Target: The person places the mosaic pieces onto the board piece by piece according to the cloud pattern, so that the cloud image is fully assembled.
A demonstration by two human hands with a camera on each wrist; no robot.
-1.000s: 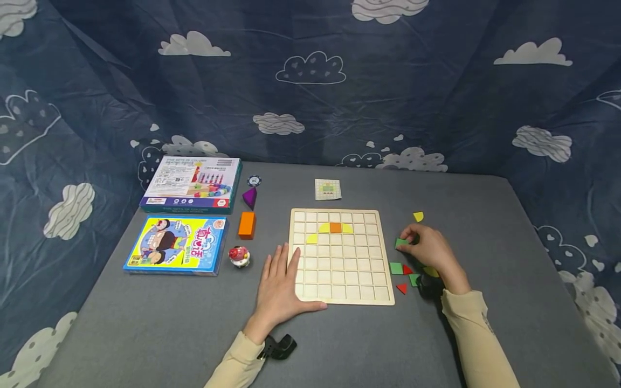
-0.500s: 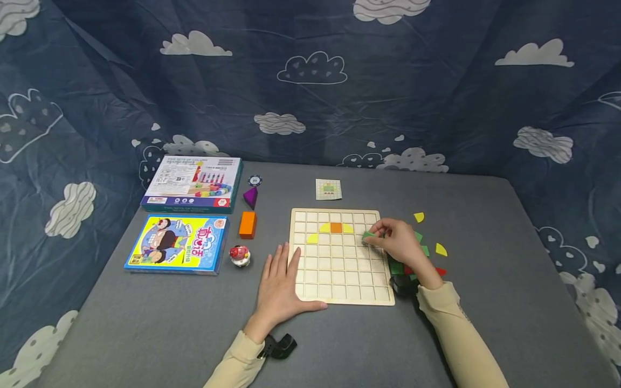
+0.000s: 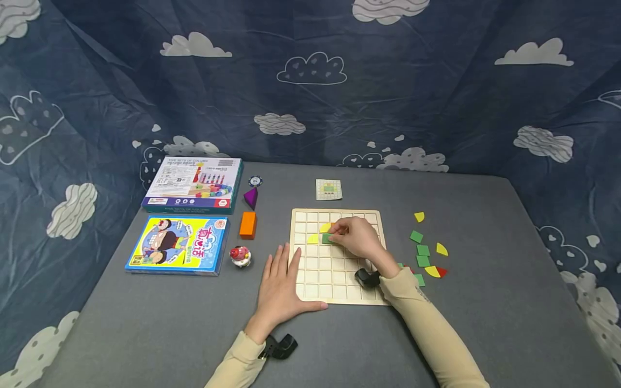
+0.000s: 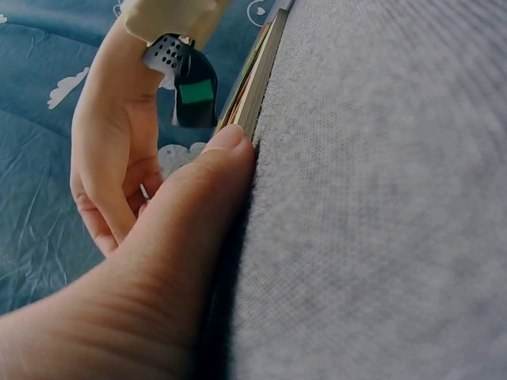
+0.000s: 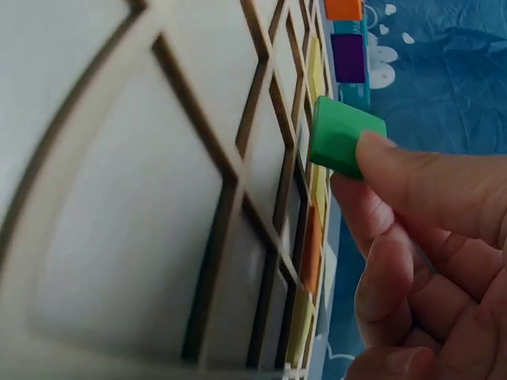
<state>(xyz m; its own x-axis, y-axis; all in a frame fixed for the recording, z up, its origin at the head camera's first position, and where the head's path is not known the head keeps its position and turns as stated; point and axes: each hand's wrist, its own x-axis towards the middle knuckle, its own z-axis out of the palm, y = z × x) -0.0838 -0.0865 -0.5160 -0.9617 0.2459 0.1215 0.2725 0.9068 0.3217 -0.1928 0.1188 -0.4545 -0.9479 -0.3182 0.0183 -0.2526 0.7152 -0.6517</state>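
My right hand [image 3: 358,237] pinches a green square tile [image 5: 342,136] between thumb and fingers, close over the wooden grid board [image 3: 335,277]. In the head view the tile overlaps a cell just right of a yellow quarter-round tile [image 3: 312,238]. Another yellow tile [image 3: 325,228] lies in the row above, beside an orange square tile [image 5: 313,249] that the hand mostly covers in the head view. My left hand [image 3: 278,288] lies with straight, spread fingers along the board's left edge, its thumb [image 4: 210,178] at the near edge.
Right of the board lie loose green tiles [image 3: 416,236], yellow tiles [image 3: 441,249] and a red tile [image 3: 441,272]. A pattern card [image 3: 329,189] sits behind it. Two boxes [image 3: 177,245], an orange block [image 3: 247,225], a purple piece [image 3: 250,198], a chip [image 3: 255,181] and a figurine [image 3: 240,256] stand left.
My right hand has carried the green tile leftward from the loose pieces to over the board, beside the yellow tiles. My left hand has stayed in place.
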